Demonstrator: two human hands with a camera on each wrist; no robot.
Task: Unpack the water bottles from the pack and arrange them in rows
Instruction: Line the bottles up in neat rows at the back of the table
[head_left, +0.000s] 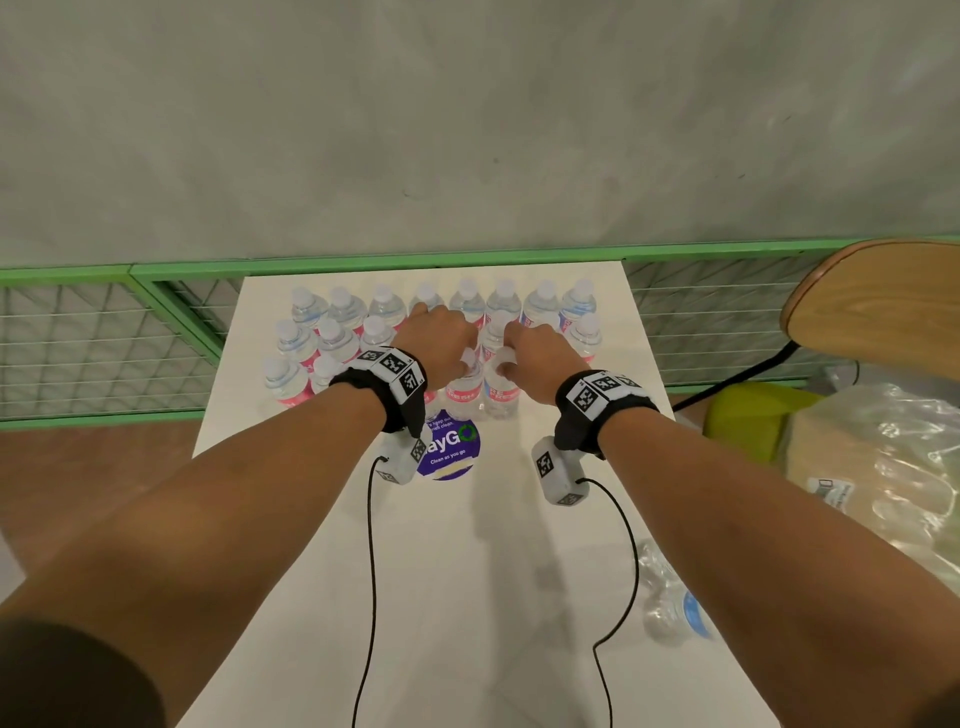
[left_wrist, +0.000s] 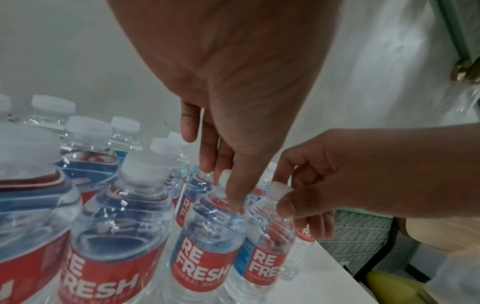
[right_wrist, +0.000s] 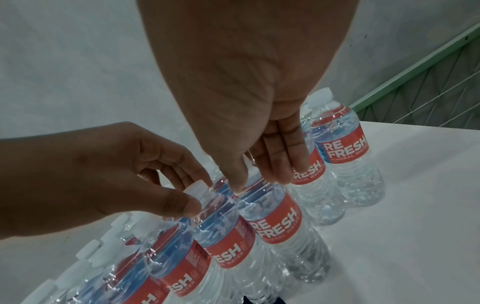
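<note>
Item: two upright water bottles (head_left: 480, 387), third row from bench (head_left: 467, 571) far edge, directly below your fingers. Left hand (head_left: 436, 338) pinches one neck; right hand (head_left: 535, 353) the other's cap; axes vertical

Middle bottles of the rows (head_left: 470, 317): hidden behind the left hand (head_left: 439, 340) and right hand (head_left: 535, 358), so no count.
Purple sticker (head_left: 451, 451): lettering partly covered by the left wrist camera (head_left: 402, 460).
Clear plastic at the table's right edge (head_left: 670, 597): partly behind the right forearm; whether pack wrap or bottle, cannot tell.
Nearest bottle in the left wrist view (left_wrist: 28, 205): cut off, blurred.
</note>
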